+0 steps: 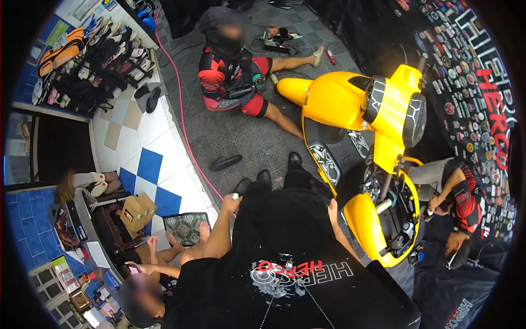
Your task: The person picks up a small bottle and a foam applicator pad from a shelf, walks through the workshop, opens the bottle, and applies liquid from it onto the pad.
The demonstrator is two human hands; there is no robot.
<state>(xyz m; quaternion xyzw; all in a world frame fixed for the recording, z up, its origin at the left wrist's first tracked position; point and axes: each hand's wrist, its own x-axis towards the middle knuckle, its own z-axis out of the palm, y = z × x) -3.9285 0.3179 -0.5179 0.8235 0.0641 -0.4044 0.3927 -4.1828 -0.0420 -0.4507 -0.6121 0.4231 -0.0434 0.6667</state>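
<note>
My left hand [230, 204] is closed at the left edge of my black shirt [307, 236], with a small white object [235, 196] showing at its fingers. On the right side of the shirt, my right hand [332, 210] hangs near the yellow scooter [334, 101]; its fingers are too hidden to read. The scooter stands to the right, its rear body panel [364, 227] close to my right arm and its inner parts exposed there. My dark shoes [295, 161] are on the grey floor mat beyond the shirt.
A person [224, 77] sits on the floor beside the scooter's front. Another person [460, 192] bends at its right side. A third person [139, 299] sits lower left, holding a phone. A pink hose [181, 104], a black slipper [226, 163], a shoe rack and a box [138, 211] lie left.
</note>
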